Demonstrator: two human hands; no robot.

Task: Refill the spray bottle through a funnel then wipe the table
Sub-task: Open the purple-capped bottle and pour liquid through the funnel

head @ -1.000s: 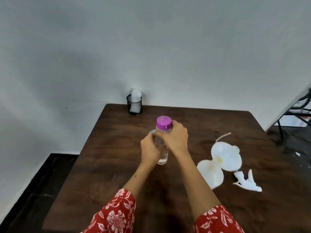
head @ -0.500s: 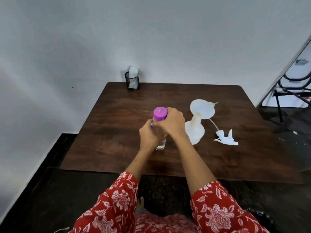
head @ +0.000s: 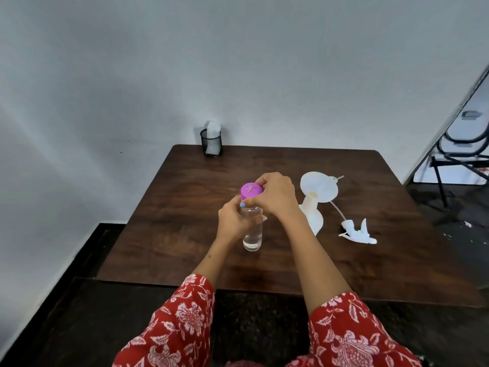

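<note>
Black mesh cup with white cloth at far table edge. Left hand wrapped around clear water bottle upright at table centre. Right hand fingers closed on purple cap. Just right of hands: white spray bottle with funnel seated in its neck. Spray head lies farther right, apart. No readable writing.

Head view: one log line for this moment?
left hand holds water bottle | right hand grips purple cap | funnel in spray bottle
</note>
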